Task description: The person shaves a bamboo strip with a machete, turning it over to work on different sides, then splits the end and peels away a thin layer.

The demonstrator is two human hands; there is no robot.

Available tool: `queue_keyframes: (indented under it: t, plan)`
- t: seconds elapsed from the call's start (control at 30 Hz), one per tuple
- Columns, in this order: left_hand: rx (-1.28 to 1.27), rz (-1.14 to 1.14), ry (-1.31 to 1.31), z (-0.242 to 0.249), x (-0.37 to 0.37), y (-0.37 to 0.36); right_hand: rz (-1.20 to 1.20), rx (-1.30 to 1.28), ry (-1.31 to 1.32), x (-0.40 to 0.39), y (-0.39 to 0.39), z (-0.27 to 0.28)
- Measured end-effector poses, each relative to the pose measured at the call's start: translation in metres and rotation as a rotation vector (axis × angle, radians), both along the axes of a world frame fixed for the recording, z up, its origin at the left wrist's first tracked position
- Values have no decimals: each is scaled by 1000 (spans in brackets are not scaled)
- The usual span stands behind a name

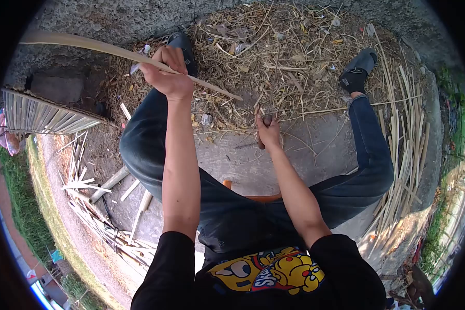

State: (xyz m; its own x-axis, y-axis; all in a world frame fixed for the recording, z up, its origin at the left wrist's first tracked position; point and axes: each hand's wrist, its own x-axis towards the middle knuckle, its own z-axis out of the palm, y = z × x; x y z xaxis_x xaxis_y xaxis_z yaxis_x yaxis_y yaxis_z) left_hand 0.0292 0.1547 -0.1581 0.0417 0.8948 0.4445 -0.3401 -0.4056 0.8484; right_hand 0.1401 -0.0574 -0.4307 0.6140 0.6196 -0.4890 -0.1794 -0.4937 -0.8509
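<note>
My left hand is closed around a long pale bamboo strip, raised above my left knee. One end of the strip runs off to the upper left, and the other reaches down right over the ground between my feet. My right hand is closed on the dark wooden handle of what looks like a long knife, low between my legs. Its thin blade seems to point away from me, seen nearly edge-on against the litter. The strip's near end and my right hand are apart.
Bamboo shavings cover the ground ahead. Many long bamboo strips lie by my right leg. More cut pieces and a bamboo slat panel are at the left. A rough wall stands in front. Both feet rest on the shavings.
</note>
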Motion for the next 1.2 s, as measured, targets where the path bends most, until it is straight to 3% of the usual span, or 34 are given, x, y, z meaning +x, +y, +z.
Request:
queue_keyframes:
  t: [0.03, 0.17, 0.23, 0.37, 0.47, 0.53, 0.57, 0.6, 0.63, 0.67, 0.73, 0.77, 0.83, 0.9, 1.03, 1.07, 1.13, 1.2]
  plan:
    - [27, -19, -44, -36, 4, 6, 4, -16, 2, -1, -6, 3]
    - [91, -140, -154, -51, -16, 19, 20, -60, 92, -2, -7, 30]
    - [108, -207, -166, -52, -24, 15, -8, 138, 252, -5, 8, 74]
    - [34, -90, -78, -40, -27, 6, -42, 492, 249, -21, 33, 102]
    - [60, -142, -123, -40, -25, 14, 72, 300, -33, -51, -1, -14]
    - [77, -150, -89, -38, -17, 13, 339, -94, -525, -63, -47, -126]
    - [81, -146, -38, -39, -14, 14, 326, -80, -539, -51, -54, -117]
    - [186, -56, 71, -44, -12, 17, 335, -188, -227, -40, -57, -97]
    - [63, -77, 46, -36, -8, 9, 353, -304, 98, -39, -61, -78]
    - [82, -56, 63, -36, -6, 7, 368, -313, 108, -42, -63, -65]
    - [127, -24, 77, -35, -3, 6, 149, -29, 231, -29, -42, -37]
    - [143, -25, 69, -34, -3, 7, 148, -13, 222, -19, -22, -20]
    - [29, -87, 26, -36, -10, 3, 34, 265, 255, -12, 5, 14]
    - [15, -128, -8, -38, -19, 0, 3, 364, 280, -8, 25, 54]
    - [23, -156, -77, -41, -28, -1, 0, 544, 301, -33, 24, 46]
    - [20, -154, -73, -41, -28, -3, 39, 458, 352, -44, 13, 20]
    - [34, -157, -80, -39, -25, -4, 246, -164, 333, -55, -17, -41]
    - [59, -139, 15, -42, -21, -2, 259, -164, 302, -53, -40, -61]
